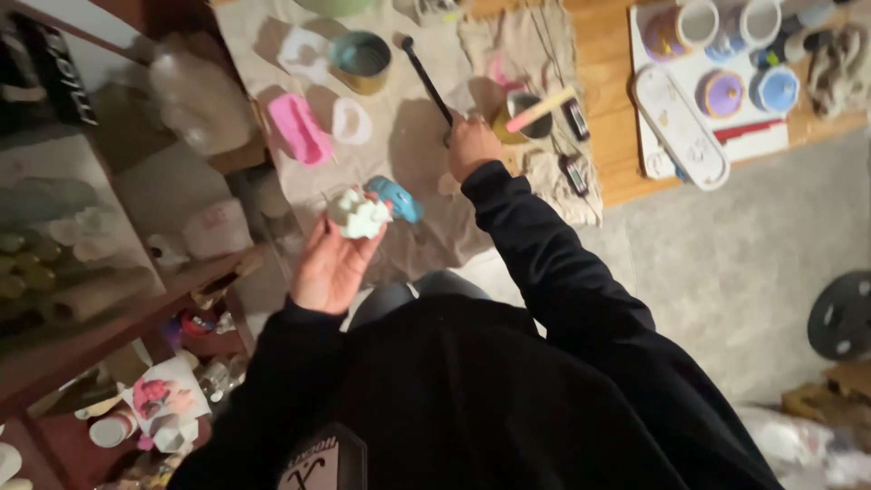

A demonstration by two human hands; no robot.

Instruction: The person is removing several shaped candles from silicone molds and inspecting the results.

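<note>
While the left hand (328, 263) is cradling a small white lumpy cast piece (357, 214) at centre-left of the frame, its grip is lying half open, palm up, fingers curling loosely round the underside of the piece. A light blue object (396, 198), kind unclear, is sitting just beside the piece, touching or nearly touching the fingertips.

The right hand (472, 145) is reaching toward upper centre, its grip closing round the lower end of a long black rod-like tool (425, 77) that is slanting up and left over the beige cloth (399, 136) on the desk (608, 54). Whether the tool tip is resting on the cloth cannot be told.

Risks, as judged:
- The white piece is resting on an open palm and not clamped; a tilt of the wrist could be letting it roll off toward the shelving (109, 318) at lower left.
- The dark cup with a pale stick (529, 113) is standing just right of the right hand; a sideways sweep of the sleeve (544, 263) could be tipping it.
- The blue-lined tin (360, 60) and pink mould (299, 127) in the upper left are lying near the tool's swing path; a careless lift could be knocking them.
- Lighting is dim, so contact is hard to judge.
</note>
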